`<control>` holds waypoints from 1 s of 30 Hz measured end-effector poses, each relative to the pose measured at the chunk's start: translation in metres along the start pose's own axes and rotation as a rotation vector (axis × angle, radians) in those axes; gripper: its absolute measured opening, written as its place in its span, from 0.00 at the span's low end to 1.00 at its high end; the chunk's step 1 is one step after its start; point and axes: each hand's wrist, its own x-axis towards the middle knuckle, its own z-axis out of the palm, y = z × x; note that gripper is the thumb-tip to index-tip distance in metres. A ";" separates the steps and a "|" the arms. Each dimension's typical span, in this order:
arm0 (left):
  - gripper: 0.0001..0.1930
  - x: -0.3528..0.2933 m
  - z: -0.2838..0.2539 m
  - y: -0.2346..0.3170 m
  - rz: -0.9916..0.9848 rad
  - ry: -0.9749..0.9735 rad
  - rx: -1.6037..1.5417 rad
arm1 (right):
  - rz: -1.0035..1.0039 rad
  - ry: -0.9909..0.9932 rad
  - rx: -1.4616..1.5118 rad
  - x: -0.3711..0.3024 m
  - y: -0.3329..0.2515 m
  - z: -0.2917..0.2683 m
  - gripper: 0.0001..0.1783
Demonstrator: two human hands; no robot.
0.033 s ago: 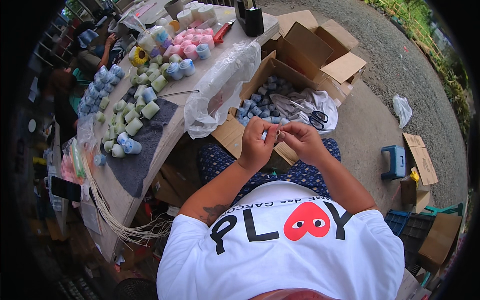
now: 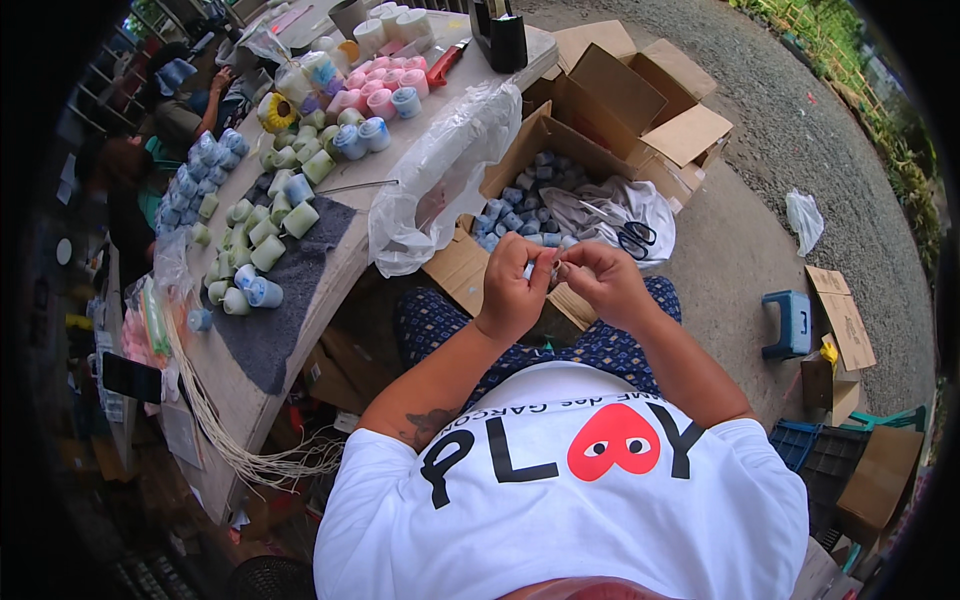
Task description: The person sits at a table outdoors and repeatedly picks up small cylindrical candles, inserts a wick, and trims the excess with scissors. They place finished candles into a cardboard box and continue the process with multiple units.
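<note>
Over my lap, my left hand (image 2: 515, 290) and my right hand (image 2: 603, 285) meet with fingertips pinched together. Between them is something tiny, mostly hidden by the fingers. A light-blue patch (image 2: 528, 271) shows beside my left fingers; I cannot tell whether it is held or lies beyond. Just past my hands stands an open cardboard box (image 2: 518, 150) holding many small blue candle-like cylinders (image 2: 510, 208). A grey and white cloth (image 2: 595, 215) lies over its right side, with dark-handled scissors (image 2: 636, 238) on it.
On the left, a long table (image 2: 345, 255) bears green candle-like cylinders (image 2: 267, 252), pink ones (image 2: 380, 98), a grey cloth (image 2: 275, 330) and a bundle of pale cords (image 2: 215, 425). Clear plastic (image 2: 425, 205) hangs off its edge. A blue stool (image 2: 787, 325) stands right. Another person (image 2: 190, 105) sits beyond the table.
</note>
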 end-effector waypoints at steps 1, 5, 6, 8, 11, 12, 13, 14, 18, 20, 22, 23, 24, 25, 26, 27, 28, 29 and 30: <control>0.08 0.000 0.000 0.000 0.010 -0.002 0.004 | -0.053 0.042 -0.102 0.000 -0.007 0.000 0.06; 0.09 0.003 0.000 -0.002 -0.045 -0.001 0.016 | -0.314 0.174 -0.276 0.007 -0.013 0.006 0.05; 0.09 0.004 0.000 -0.003 -0.065 -0.001 0.024 | -0.334 0.188 -0.296 0.009 -0.013 0.006 0.05; 0.10 0.007 0.000 -0.004 -0.094 -0.002 0.030 | -0.371 0.214 -0.336 0.009 -0.013 0.006 0.05; 0.11 0.008 0.000 -0.003 -0.130 -0.008 0.024 | -0.384 0.237 -0.366 0.008 -0.014 0.005 0.05; 0.11 0.008 -0.001 -0.003 -0.150 -0.012 0.021 | -0.372 0.240 -0.357 0.008 -0.015 0.005 0.05; 0.11 0.008 -0.001 -0.003 -0.169 -0.015 0.018 | -0.361 0.242 -0.349 0.008 -0.015 0.006 0.05; 0.11 0.008 -0.001 -0.003 -0.172 -0.016 0.005 | -0.346 0.244 -0.341 0.007 -0.016 0.006 0.05; 0.11 0.007 0.000 -0.005 -0.168 -0.018 -0.015 | -0.303 0.196 -0.349 0.007 -0.014 0.000 0.06; 0.11 0.006 0.000 -0.005 -0.175 -0.023 -0.017 | -0.256 0.157 -0.326 0.007 -0.013 -0.002 0.07; 0.11 0.005 -0.001 -0.005 -0.199 -0.035 -0.025 | -0.243 0.137 -0.222 0.006 -0.014 0.000 0.08; 0.10 0.005 -0.001 -0.004 -0.191 -0.045 -0.031 | -0.236 0.127 -0.169 0.005 -0.015 0.000 0.09; 0.10 0.005 -0.001 -0.002 -0.183 -0.055 -0.037 | -0.242 0.094 -0.197 0.005 -0.016 -0.001 0.10; 0.09 0.004 -0.001 -0.002 -0.176 -0.065 -0.044 | -0.248 0.062 -0.225 0.006 -0.019 -0.003 0.10; 0.09 0.004 -0.001 -0.002 -0.171 -0.074 -0.049 | -0.256 0.030 -0.253 0.006 -0.021 -0.005 0.11; 0.09 0.003 -0.001 -0.002 -0.166 -0.084 -0.054 | -0.238 0.014 -0.283 0.007 -0.022 -0.006 0.11; 0.08 0.003 -0.001 -0.003 -0.162 -0.093 -0.058 | -0.221 -0.002 -0.313 0.007 -0.023 -0.006 0.11; 0.08 0.003 -0.001 -0.003 -0.148 -0.099 -0.066 | -0.204 -0.018 -0.343 0.007 -0.023 -0.007 0.11; 0.08 0.003 -0.001 -0.003 -0.135 -0.106 -0.074 | -0.217 -0.027 -0.347 0.008 -0.022 -0.009 0.10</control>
